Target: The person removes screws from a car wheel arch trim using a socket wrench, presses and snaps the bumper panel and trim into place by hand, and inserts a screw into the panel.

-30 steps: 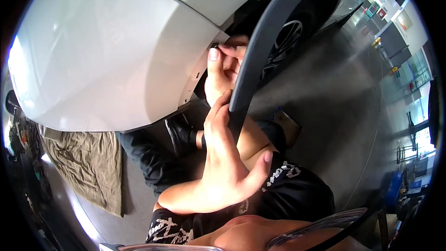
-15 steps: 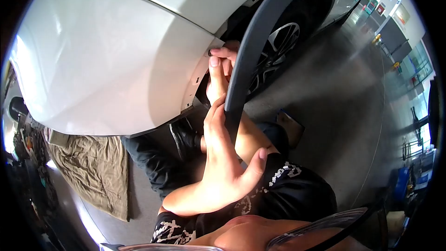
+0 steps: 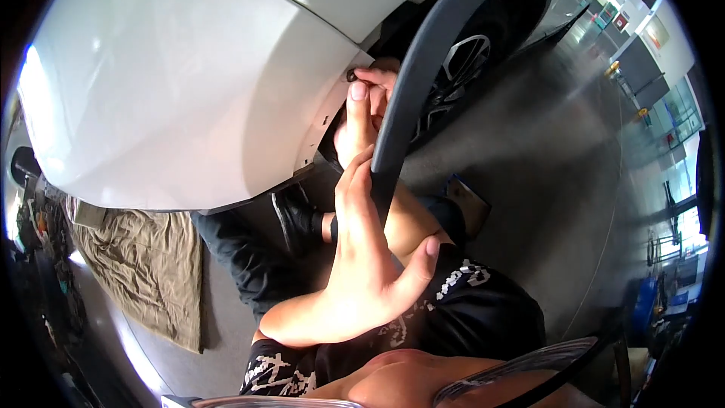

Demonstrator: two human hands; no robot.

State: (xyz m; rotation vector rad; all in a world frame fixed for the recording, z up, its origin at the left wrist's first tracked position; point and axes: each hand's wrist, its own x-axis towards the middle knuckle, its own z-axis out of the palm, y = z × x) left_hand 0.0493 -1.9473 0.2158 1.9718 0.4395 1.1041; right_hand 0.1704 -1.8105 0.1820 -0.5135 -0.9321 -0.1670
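Observation:
A long dark wheel arch trim [image 3: 423, 45] stands away from the wheel opening of a white car, its near end coming down between my arms. With its fingers stretched out and thumb apart, my left hand [image 3: 370, 249] touches the trim's lower end with the fingertips. Behind the trim, my right hand [image 3: 361, 113] reaches to the edge of the white bumper [image 3: 189, 98]. Its forefinger and thumb close in a pinch at a small dark clip [image 3: 351, 75] on that edge. The trim hides part of the right hand and forearm.
A wheel [image 3: 457, 68] sits inside the arch, behind the trim. Slots mark the bumper's edge below the clip. A brown cloth [image 3: 151, 272] lies on the grey floor [image 3: 544, 166] at left. My shoe [image 3: 298, 219] is under the bumper.
The view has shifted slightly, so the bumper sits a little higher in it. Both hands keep nearly the same places against the trim and the clip.

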